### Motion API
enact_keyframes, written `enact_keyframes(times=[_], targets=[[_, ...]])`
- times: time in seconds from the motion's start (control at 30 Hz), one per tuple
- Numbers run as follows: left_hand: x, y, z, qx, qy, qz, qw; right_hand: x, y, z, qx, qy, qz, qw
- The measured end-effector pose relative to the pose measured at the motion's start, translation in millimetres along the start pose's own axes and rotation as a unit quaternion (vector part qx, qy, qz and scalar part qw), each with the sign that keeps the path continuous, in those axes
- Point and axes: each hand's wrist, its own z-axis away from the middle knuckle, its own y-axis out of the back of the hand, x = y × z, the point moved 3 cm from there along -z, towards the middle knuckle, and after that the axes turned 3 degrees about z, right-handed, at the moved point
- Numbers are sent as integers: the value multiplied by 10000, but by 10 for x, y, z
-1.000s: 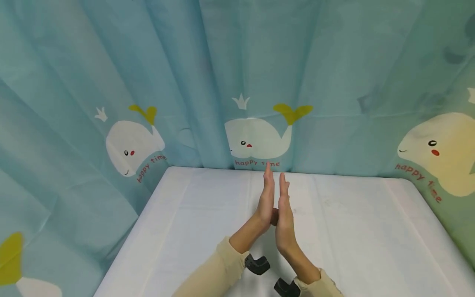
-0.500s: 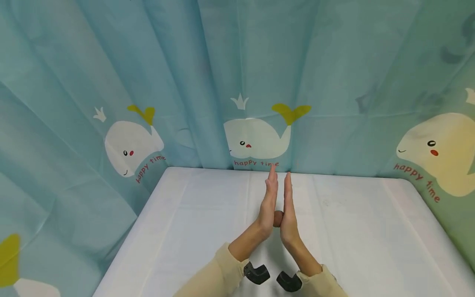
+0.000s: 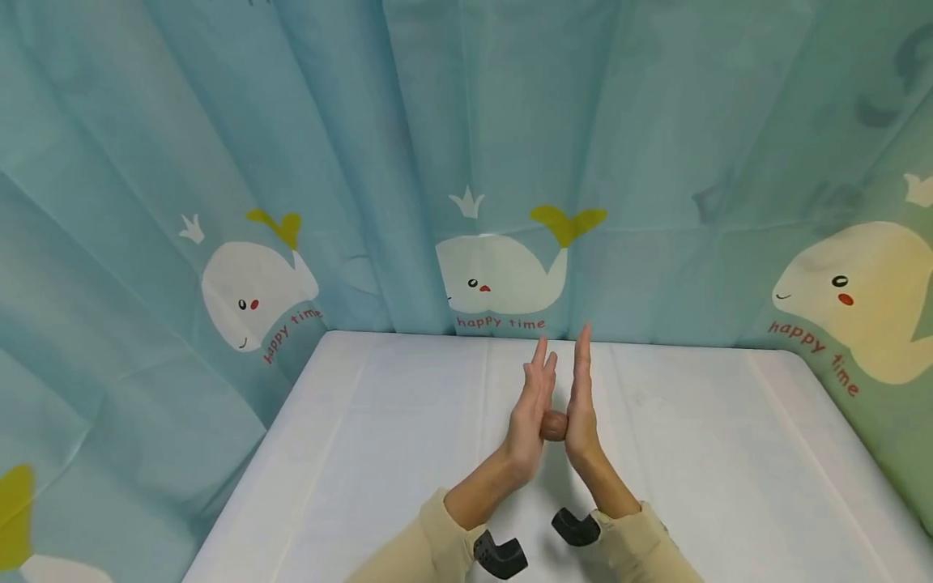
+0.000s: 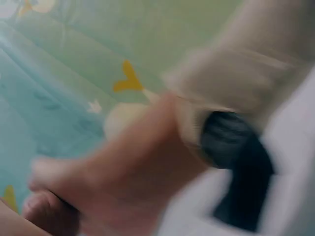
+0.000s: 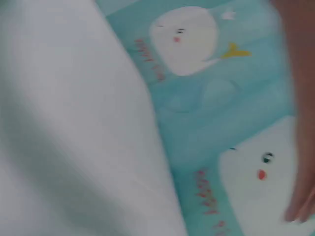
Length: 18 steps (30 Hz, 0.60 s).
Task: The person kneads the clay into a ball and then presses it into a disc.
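A small brown lump, rounded and like modelling clay, sits between two facing palms in the head view. My left hand flanks it on the left, fingers pointing forward and mostly straight. On its other side my right hand stands edge-up, with straight fingers reaching slightly farther forward. The lower palms touch the lump, and a gap shows between the fingers above it. In the left wrist view the right hand is blurred. Fingertips show at the right edge of the right wrist view.
Beneath the hands is a white-covered table. A blue-green curtain with whale prints hangs behind and around it. Black curved pieces, one by the left cuff and one by the right cuff, project from the wrists.
My right hand has slid forward while my left hand has drawn back slightly. Both have shifted a little right, and the brown lump shows more between the palms.
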Motion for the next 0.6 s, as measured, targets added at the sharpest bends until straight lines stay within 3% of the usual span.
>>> enact_keyframes(times=[0.13, 0.2, 0.33, 0.5, 0.6], targets=[[54, 90, -112, 203, -254, -424, 9986, -78, -184, 263, -316, -17, -121, 9994], [10, 145, -152, 297, -280, -624, 9972, -212, -252, 358, -404, 240, -52, 9989], [-99, 139, -111, 160, -133, -773, 9968, -444, -218, 285, -292, 651, 63, 9974], [-62, -11, 37, -221, 41, 29, 9997, -346, -44, 0, -98, 465, 156, 9987], [12, -1, 67, -57, 197, 493, 9986, -189, -49, -11, -150, 293, 200, 9993]])
